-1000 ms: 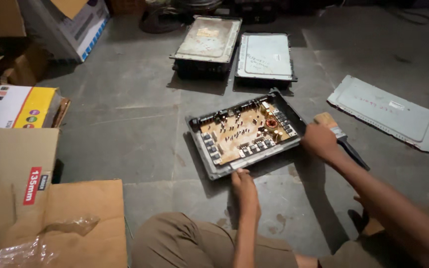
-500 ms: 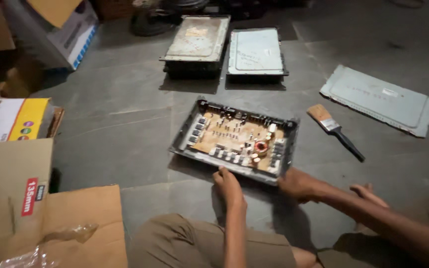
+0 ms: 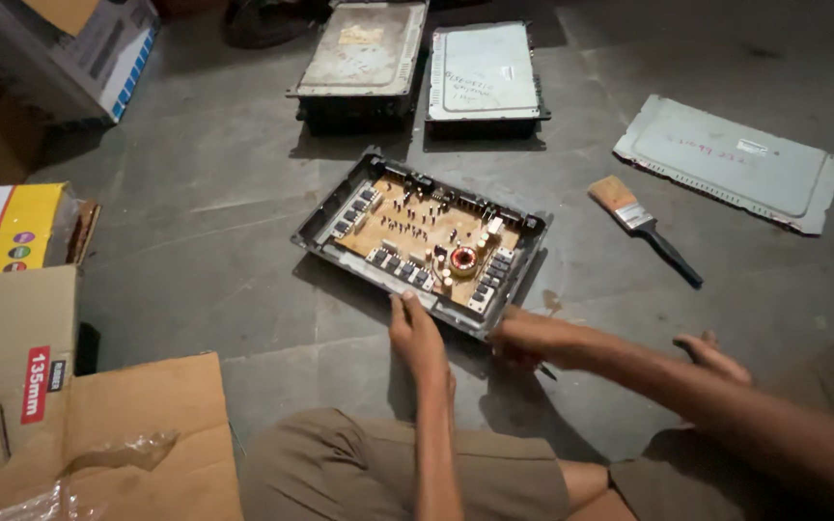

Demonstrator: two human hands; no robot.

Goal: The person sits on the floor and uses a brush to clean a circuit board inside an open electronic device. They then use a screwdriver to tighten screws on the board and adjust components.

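An opened amplifier chassis lies on the grey floor, its brown circuit board facing up with a copper coil and black components. My left hand rests against the near edge of the chassis. My right hand grips its near right corner. A paintbrush with a black handle lies on the floor to the right, apart from both hands.
Two closed metal units sit at the back. A detached grey cover plate lies far right. Cardboard boxes and flattened cardboard crowd the left. My knees and foot are at the bottom.
The chassis has been turned on the floor and pulled nearer. My right hand left the spot by the paintbrush and now holds the near right corner.
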